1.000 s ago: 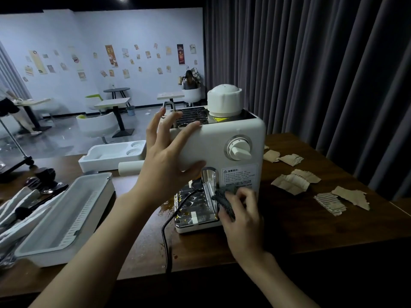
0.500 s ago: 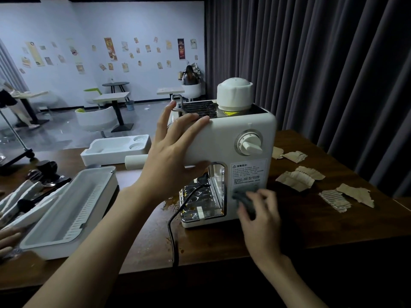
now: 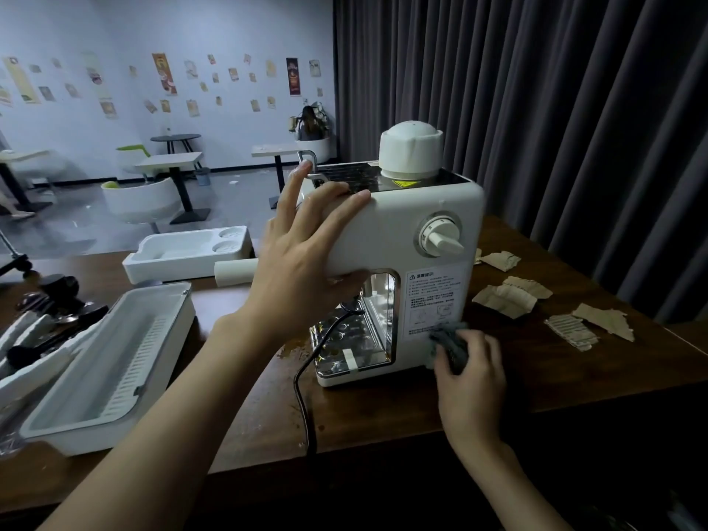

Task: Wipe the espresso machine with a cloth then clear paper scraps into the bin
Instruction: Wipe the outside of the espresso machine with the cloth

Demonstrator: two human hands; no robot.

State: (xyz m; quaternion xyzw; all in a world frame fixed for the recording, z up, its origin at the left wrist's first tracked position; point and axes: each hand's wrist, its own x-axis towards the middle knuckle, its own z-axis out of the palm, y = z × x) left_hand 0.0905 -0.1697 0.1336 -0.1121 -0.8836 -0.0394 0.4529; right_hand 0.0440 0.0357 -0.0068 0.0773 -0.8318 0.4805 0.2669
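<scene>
The left hand (image 3: 302,270) holds the white espresso machine (image 3: 402,231) by its upper part. Its fingers are spread wide over the top edge, and its thumb is tucked under the overhang. The right hand (image 3: 469,373) is lower down and nearer the person. Its fingers are curled round a small dark grey cloth (image 3: 446,339). It presses the cloth on the bottom of the machine's front, at the lower edge of the warning sticker (image 3: 436,297). Above the right hand is a round white knob (image 3: 438,239). A big white cap (image 3: 410,149) sits on top of the machine, just past the left fingertips. A black cord (image 3: 298,389) runs down from under the left hand and over the near edge of the brown worktop (image 3: 383,412). The torn paper scraps (image 3: 503,300) lie on the worktop to the right of the right hand, apart from the machine. To the left of the left arm is a long white plastic box (image 3: 115,362). Beyond it is a white foam tray (image 3: 187,252).
</scene>
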